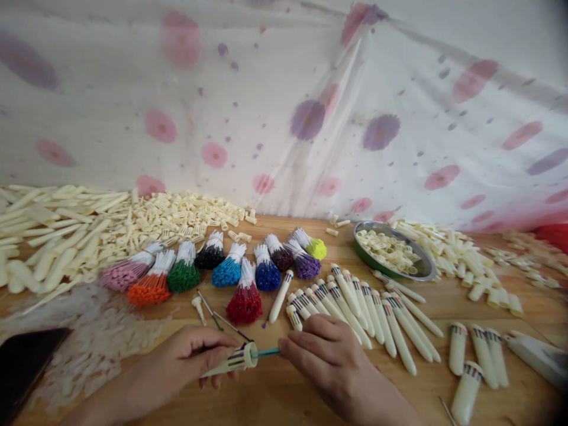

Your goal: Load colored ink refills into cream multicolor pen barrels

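My left hand [189, 355] is closed around a cream multicolour pen barrel [239, 358], its slotted, open end pointing right. A dark slider shows in one of the slots. From the right, my right hand [331, 358] pinches thin teal rods [267, 352] whose far tips reach into the barrel's open end; how many there are I cannot tell. Just beyond my hands lie a small cream pen part [199, 310], a few loose refills [231, 323] and a pen [281, 296]. Rows of pens with coloured sliders [355, 307] lie past my right hand.
Bundled refills with coloured ends [245, 299] stand across the middle. Cream barrels [53, 236] and slotted parts [177, 216] are heaped at back left. A metal bowl [426, 269] holds cream pieces. Clear plastic bits [95, 331] and a phone [29, 367] lie left.
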`<state>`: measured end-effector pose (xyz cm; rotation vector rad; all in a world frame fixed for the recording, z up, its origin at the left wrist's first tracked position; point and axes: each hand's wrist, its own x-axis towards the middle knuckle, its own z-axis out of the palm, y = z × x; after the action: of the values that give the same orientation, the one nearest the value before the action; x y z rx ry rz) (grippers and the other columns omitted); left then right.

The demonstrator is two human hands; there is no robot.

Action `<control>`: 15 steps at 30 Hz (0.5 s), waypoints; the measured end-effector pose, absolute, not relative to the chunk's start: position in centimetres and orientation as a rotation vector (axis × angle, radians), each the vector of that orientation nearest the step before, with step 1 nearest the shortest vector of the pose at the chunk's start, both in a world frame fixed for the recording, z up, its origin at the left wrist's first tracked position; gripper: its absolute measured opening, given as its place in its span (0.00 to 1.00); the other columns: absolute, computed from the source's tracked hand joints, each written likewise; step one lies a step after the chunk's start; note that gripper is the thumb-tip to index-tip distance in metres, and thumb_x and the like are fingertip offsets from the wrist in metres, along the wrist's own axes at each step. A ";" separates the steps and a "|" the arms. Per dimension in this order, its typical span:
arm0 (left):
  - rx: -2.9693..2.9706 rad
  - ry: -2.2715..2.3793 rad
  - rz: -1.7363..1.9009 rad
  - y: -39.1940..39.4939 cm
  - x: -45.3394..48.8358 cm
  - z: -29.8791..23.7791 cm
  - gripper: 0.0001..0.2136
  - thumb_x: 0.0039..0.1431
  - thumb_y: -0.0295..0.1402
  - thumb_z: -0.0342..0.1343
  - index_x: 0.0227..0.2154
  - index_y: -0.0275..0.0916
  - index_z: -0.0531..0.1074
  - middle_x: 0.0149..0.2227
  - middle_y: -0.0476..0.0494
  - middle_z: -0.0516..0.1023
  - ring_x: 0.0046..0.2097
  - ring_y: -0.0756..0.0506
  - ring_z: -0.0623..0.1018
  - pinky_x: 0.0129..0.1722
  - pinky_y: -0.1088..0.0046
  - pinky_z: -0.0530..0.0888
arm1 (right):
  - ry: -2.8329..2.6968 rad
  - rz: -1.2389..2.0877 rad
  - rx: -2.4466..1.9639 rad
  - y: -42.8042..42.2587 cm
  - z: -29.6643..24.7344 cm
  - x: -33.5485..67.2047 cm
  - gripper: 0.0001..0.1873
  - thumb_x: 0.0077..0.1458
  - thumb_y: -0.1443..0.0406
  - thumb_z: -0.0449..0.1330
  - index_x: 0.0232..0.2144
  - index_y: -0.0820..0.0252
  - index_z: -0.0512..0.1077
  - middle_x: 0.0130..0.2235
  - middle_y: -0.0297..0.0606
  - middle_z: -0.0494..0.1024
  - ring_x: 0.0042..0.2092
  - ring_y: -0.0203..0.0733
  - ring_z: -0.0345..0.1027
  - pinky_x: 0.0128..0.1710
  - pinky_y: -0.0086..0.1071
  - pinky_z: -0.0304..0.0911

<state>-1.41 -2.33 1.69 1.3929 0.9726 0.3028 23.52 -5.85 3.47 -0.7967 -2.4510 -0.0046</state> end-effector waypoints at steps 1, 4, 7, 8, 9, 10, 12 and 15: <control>1.398 0.987 0.320 -2.4 -1.4 1.7 0.15 0.54 0.46 0.53 0.39 0.45 0.77 0.34 0.49 0.80 0.34 0.47 0.75 0.33 0.74 0.71 | -2.448 0.001 -0.801 -5.8 3.5 23.6 0.15 0.64 0.69 0.42 0.38 0.66 0.68 0.29 0.39 0.74 0.28 0.38 0.58 0.27 0.32 0.54; 1.428 1.048 0.387 -2.5 -1.4 1.7 0.14 0.51 0.43 0.56 0.38 0.47 0.77 0.39 0.50 0.81 0.40 0.43 0.76 0.39 0.71 0.72 | -2.451 -0.004 -0.809 -5.8 3.6 23.7 0.14 0.64 0.70 0.43 0.38 0.65 0.68 0.28 0.38 0.74 0.28 0.37 0.57 0.26 0.32 0.53; 1.501 1.086 0.439 -2.5 -1.5 1.4 0.12 0.48 0.40 0.59 0.38 0.50 0.78 0.42 0.51 0.80 0.45 0.42 0.75 0.45 0.70 0.70 | -2.468 -0.028 -0.800 -5.9 4.0 23.6 0.15 0.64 0.69 0.43 0.39 0.66 0.68 0.29 0.39 0.75 0.28 0.38 0.58 0.26 0.32 0.54; 1.531 1.086 0.447 -2.5 -1.5 1.3 0.12 0.47 0.39 0.61 0.38 0.51 0.78 0.42 0.52 0.79 0.45 0.42 0.74 0.46 0.71 0.69 | -2.470 -0.052 -0.785 -6.0 4.2 23.6 0.15 0.64 0.69 0.43 0.39 0.67 0.69 0.29 0.39 0.75 0.28 0.37 0.59 0.26 0.33 0.55; 1.558 1.077 0.457 -2.5 -1.5 1.2 0.12 0.45 0.38 0.62 0.37 0.52 0.78 0.42 0.53 0.79 0.45 0.42 0.74 0.46 0.72 0.69 | -2.469 -0.091 -0.771 -6.2 4.5 23.5 0.15 0.64 0.69 0.43 0.39 0.68 0.69 0.29 0.39 0.76 0.28 0.37 0.59 0.26 0.33 0.55; 1.581 1.068 0.468 -2.5 -1.5 1.1 0.12 0.44 0.37 0.63 0.36 0.52 0.78 0.41 0.53 0.79 0.45 0.42 0.74 0.46 0.72 0.69 | -2.468 -0.142 -0.754 -6.3 4.8 23.5 0.15 0.64 0.69 0.43 0.38 0.68 0.70 0.29 0.39 0.76 0.27 0.37 0.60 0.26 0.33 0.56; 1.615 1.048 0.486 -2.5 -1.4 1.0 0.11 0.44 0.36 0.63 0.34 0.51 0.79 0.40 0.52 0.79 0.44 0.42 0.74 0.44 0.73 0.70 | -2.471 -0.248 -0.741 -6.7 5.4 23.4 0.14 0.63 0.71 0.45 0.37 0.68 0.71 0.29 0.38 0.77 0.28 0.37 0.62 0.26 0.32 0.58; 1.644 1.049 0.503 -2.5 -1.3 0.9 0.09 0.45 0.35 0.62 0.33 0.50 0.80 0.40 0.50 0.78 0.44 0.41 0.74 0.44 0.73 0.70 | -2.476 -0.330 -0.785 -7.1 5.9 23.4 0.13 0.62 0.72 0.47 0.37 0.65 0.72 0.30 0.37 0.78 0.29 0.36 0.65 0.27 0.31 0.61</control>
<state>-1.33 -2.47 0.93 1.6445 1.0493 0.5027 23.42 -7.08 5.94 -0.7846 -2.4764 -0.3297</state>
